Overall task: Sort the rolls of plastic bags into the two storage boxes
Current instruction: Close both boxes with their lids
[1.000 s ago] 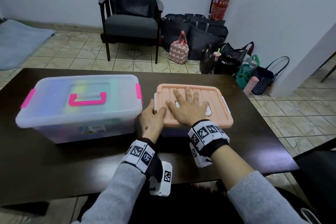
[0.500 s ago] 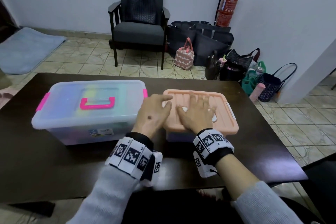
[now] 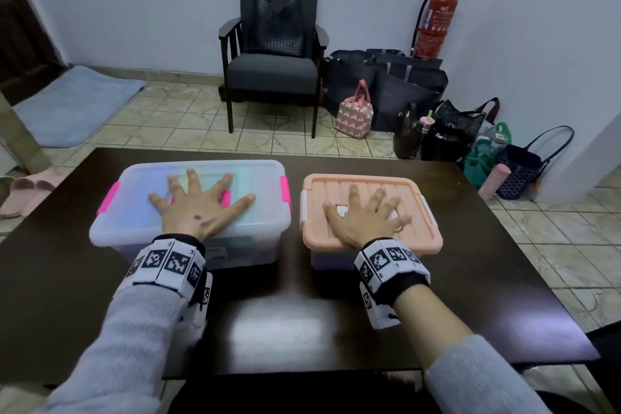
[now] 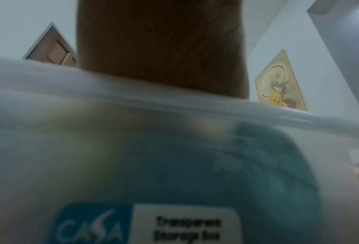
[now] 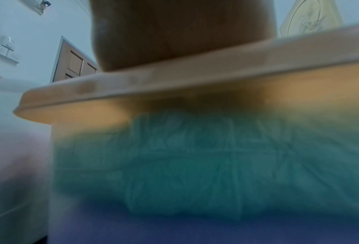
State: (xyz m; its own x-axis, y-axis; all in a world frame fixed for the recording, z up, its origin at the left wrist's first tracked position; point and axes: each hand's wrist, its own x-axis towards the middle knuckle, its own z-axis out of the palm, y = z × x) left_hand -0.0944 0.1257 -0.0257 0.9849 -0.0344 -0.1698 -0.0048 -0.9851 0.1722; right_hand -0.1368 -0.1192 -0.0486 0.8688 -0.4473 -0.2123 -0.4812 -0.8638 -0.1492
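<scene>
Two closed storage boxes stand side by side on the dark table (image 3: 67,296). The larger clear box (image 3: 134,212) with pink latches is on the left; my left hand (image 3: 198,202) lies flat on its lid, fingers spread wide. The smaller box with a peach lid (image 3: 413,212) is on the right; my right hand (image 3: 366,215) lies flat on that lid, fingers straight. Through the walls, blurred green and yellowish rolls (image 4: 258,156) show in the clear box, and teal rolls (image 5: 195,156) show in the peach-lidded box (image 5: 174,79). No loose rolls lie on the table.
Beyond the table's far edge are a dark armchair (image 3: 272,77), several bags (image 3: 403,87) on the tiled floor and a red fire extinguisher (image 3: 435,23). A blue mat (image 3: 70,104) lies at the left. Bare table surface lies in front of both boxes.
My left hand left the peach box's left edge and moved left onto the clear box's lid, fingers spread. My right hand stayed flat on the peach lid.
</scene>
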